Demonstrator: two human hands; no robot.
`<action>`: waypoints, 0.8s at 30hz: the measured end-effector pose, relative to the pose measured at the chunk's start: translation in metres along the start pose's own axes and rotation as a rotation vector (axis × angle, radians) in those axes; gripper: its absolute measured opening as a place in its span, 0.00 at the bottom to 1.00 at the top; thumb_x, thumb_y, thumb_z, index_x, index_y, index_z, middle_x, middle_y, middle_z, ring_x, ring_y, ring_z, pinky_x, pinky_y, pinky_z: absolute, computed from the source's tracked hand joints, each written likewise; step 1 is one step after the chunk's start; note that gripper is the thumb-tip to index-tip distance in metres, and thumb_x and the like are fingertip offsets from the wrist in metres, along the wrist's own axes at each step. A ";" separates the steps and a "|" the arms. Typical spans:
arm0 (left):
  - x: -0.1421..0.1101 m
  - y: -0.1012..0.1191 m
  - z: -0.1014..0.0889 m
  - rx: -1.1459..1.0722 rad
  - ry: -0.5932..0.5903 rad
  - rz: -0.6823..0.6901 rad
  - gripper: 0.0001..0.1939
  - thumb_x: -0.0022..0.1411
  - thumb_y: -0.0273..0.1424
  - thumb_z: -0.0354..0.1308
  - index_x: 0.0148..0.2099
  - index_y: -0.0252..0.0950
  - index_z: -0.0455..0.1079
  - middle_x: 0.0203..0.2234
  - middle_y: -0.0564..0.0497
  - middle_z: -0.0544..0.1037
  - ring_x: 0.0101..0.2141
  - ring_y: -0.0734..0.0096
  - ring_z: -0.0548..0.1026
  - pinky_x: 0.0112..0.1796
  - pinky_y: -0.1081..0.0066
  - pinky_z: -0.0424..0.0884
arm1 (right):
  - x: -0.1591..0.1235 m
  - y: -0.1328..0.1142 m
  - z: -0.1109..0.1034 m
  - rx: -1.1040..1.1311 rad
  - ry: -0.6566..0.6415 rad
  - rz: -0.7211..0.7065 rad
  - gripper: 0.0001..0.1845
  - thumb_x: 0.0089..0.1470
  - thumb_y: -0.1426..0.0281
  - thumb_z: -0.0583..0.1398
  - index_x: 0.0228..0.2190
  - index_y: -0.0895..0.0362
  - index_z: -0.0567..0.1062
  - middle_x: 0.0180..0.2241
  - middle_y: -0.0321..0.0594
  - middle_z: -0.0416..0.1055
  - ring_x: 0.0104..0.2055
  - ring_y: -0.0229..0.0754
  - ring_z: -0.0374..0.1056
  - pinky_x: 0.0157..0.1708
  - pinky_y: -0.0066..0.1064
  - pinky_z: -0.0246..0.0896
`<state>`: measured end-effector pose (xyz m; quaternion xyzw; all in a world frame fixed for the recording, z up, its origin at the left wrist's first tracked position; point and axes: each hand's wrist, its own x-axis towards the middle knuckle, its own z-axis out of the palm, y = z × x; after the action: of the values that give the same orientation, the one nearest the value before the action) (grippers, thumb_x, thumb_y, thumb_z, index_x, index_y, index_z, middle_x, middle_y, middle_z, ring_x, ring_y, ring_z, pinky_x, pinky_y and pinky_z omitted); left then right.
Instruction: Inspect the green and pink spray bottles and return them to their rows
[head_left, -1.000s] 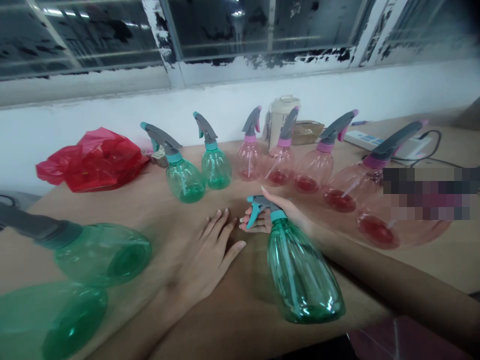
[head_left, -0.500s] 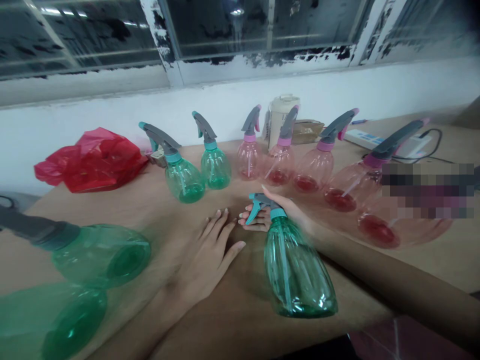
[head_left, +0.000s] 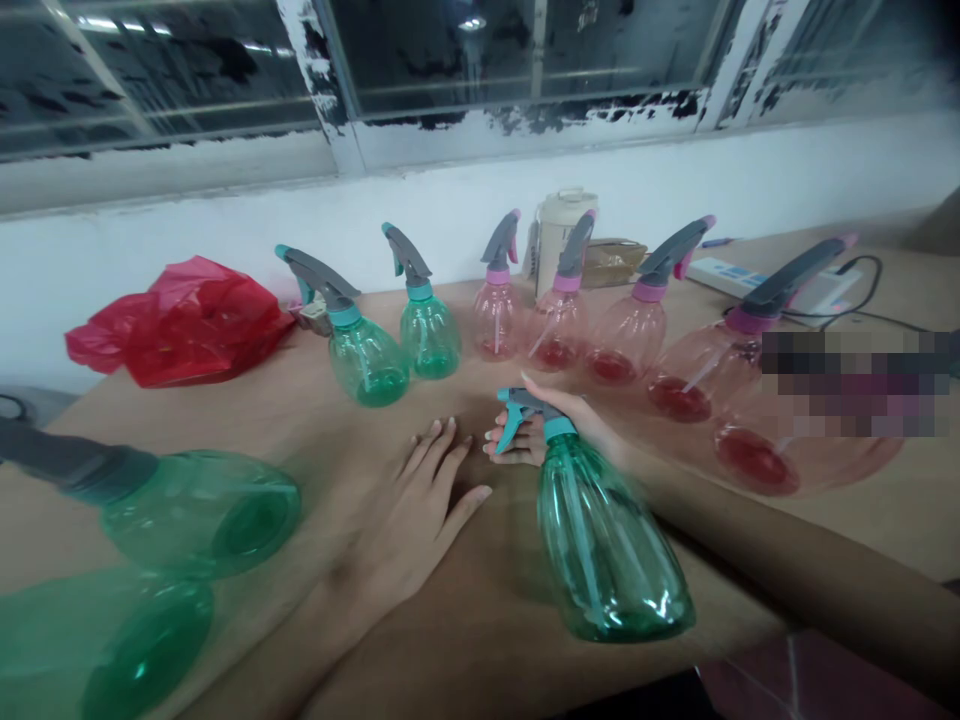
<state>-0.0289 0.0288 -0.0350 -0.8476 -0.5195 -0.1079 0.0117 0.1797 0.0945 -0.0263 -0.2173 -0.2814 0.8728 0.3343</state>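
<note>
A clear green spray bottle (head_left: 611, 545) with a grey head and teal trigger is in my right hand (head_left: 574, 415). The hand grips its head and neck from behind; fingers curl below the trigger, and the bottle's base leans toward me and to the right. My left hand (head_left: 420, 510) lies flat on the wooden table (head_left: 465, 650), fingers spread and holding nothing, to the left of the bottle. Two more green spray bottles (head_left: 369, 360) stand beyond my left hand. Others, including a large green spray bottle (head_left: 202, 510), are at the left edge.
Several pink spray bottles (head_left: 626, 335) curve along the back and right. A red plastic bag (head_left: 195, 325) lies at the back left. Near the wall are a cream container (head_left: 562, 235), a brown packet (head_left: 615, 262) and a white power strip (head_left: 772, 285) with a black cable.
The base of the green spray bottle in my right hand has swung slightly to the right and toward me. My left hand has stayed in place.
</note>
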 end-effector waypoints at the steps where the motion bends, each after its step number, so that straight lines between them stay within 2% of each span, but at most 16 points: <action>1: 0.000 0.000 0.000 0.000 0.003 0.001 0.30 0.67 0.47 0.40 0.62 0.33 0.56 0.63 0.43 0.55 0.63 0.58 0.51 0.60 0.54 0.51 | -0.001 0.001 0.001 -0.015 0.003 -0.018 0.18 0.56 0.58 0.56 0.29 0.60 0.74 0.27 0.42 0.73 0.31 0.41 0.71 0.40 0.38 0.66; 4: 0.000 0.001 0.000 -0.001 0.017 0.002 0.29 0.67 0.47 0.39 0.62 0.33 0.57 0.63 0.43 0.56 0.63 0.57 0.51 0.59 0.54 0.51 | -0.004 0.004 0.001 -0.088 0.026 -0.045 0.12 0.54 0.62 0.59 0.27 0.59 0.73 0.24 0.37 0.71 0.27 0.38 0.69 0.31 0.31 0.66; 6: -0.001 0.001 0.000 0.006 0.016 0.002 0.29 0.67 0.47 0.39 0.61 0.33 0.57 0.63 0.42 0.56 0.62 0.57 0.51 0.59 0.54 0.52 | -0.004 0.005 0.001 -0.116 0.027 -0.041 0.12 0.53 0.62 0.60 0.26 0.59 0.73 0.22 0.37 0.70 0.26 0.37 0.69 0.29 0.30 0.64; 12: 0.000 -0.001 0.001 0.012 0.023 0.018 0.30 0.67 0.47 0.40 0.61 0.31 0.57 0.62 0.41 0.58 0.62 0.56 0.53 0.59 0.54 0.53 | -0.002 0.000 0.001 -0.064 -0.099 0.090 0.19 0.56 0.58 0.57 0.33 0.63 0.75 0.30 0.46 0.75 0.36 0.44 0.72 0.44 0.42 0.64; 17: 0.000 -0.001 0.003 -0.015 0.043 0.004 0.30 0.67 0.47 0.41 0.63 0.33 0.53 0.62 0.42 0.58 0.62 0.58 0.53 0.59 0.54 0.53 | 0.000 0.000 -0.001 -0.061 -0.086 0.113 0.23 0.56 0.56 0.55 0.34 0.65 0.76 0.31 0.48 0.75 0.37 0.45 0.73 0.47 0.42 0.63; 24: -0.001 -0.002 0.006 -0.034 0.060 0.013 0.30 0.67 0.46 0.42 0.64 0.34 0.50 0.62 0.42 0.58 0.62 0.58 0.52 0.59 0.54 0.52 | -0.001 0.001 0.000 -0.069 -0.105 0.100 0.19 0.56 0.58 0.57 0.35 0.63 0.76 0.35 0.48 0.75 0.41 0.45 0.72 0.51 0.43 0.61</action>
<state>-0.0303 0.0300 -0.0416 -0.8473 -0.5116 -0.1422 0.0136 0.1803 0.0935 -0.0269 -0.1965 -0.3171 0.8884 0.2677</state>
